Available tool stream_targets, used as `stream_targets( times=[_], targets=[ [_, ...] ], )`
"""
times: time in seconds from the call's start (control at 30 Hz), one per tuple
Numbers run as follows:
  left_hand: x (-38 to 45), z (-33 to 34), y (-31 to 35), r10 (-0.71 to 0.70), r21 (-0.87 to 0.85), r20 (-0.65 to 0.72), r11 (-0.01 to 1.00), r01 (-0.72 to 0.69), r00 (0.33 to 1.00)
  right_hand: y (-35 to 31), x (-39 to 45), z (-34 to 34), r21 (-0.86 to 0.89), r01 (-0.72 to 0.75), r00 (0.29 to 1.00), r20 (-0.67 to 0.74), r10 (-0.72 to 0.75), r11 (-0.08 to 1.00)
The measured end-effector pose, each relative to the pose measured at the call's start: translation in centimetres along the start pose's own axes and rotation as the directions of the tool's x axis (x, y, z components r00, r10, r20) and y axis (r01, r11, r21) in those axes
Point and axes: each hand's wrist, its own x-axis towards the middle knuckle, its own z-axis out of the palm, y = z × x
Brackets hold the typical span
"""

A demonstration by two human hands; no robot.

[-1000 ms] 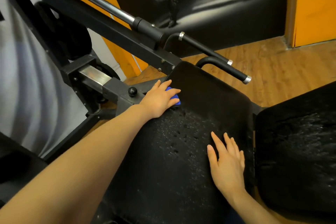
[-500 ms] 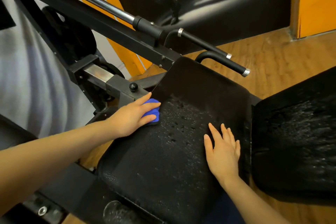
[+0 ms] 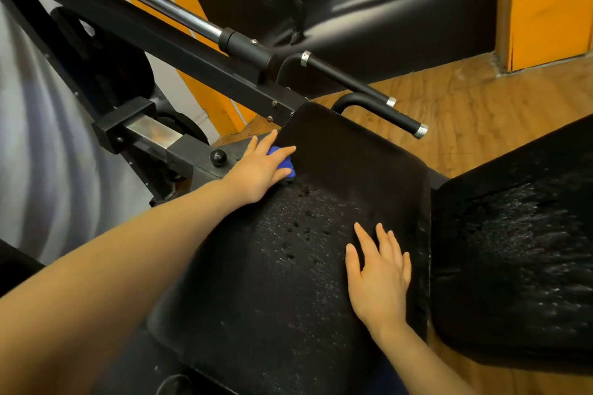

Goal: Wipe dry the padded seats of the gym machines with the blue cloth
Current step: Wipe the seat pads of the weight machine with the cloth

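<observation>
Two hands work a wet black padded seat (image 3: 272,292) on a gym machine. The left hand (image 3: 261,167) presses the blue cloth (image 3: 284,161) against the seat's far left corner, fingers fairly straight over the bunched fabric, beside a black knob (image 3: 218,157) on the steel frame (image 3: 179,151). The right hand (image 3: 380,276) lies flat and empty on the seat's right side, fingers spread. Water beads dot the pad between them. A second wet pad (image 3: 519,260) sits just beside, at right, above the wooden floor (image 3: 481,96).
</observation>
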Motion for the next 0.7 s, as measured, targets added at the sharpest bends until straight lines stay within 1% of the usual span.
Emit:
stream_targets(
  times=[0.1,0.2,0.37,0.53,0.63,0.7],
  targets=[
    [1.9,-0.1,0.4,-0.022,0.006,0.002,1.000,0.022,1.000,0.0,0.0,0.0,-0.014,-0.010,1.000,-0.004,0.010,1.000],
    [1.9,-0.2,0.2,-0.017,-0.001,0.015,1.000,0.017,1.000,0.0,-0.1,0.0,-0.022,-0.003,1.000,0.009,0.004,1.000],
    [-2.4,-0.8,0.7,0.012,-0.016,0.030,1.000,-0.012,0.999,0.0,-0.1,0.0,-0.017,0.011,1.000,0.011,-0.011,1.000],
    [-7.1,-1.1,0.5,-0.003,0.049,0.089,0.999,-0.002,0.996,0.1,-0.1,0.0,-0.001,0.013,1.000,0.014,-0.013,1.000],
    [-7.5,-1.0,0.6,-0.027,0.064,0.103,0.998,0.020,0.994,0.2,0.0,0.1,0.001,0.016,1.000,0.009,-0.016,1.000],
    [-6.7,-0.7,0.8,-0.038,0.054,0.076,0.998,0.034,0.996,0.2,0.0,0.1,0.004,0.020,1.000,0.006,-0.020,1.000]
  ],
)
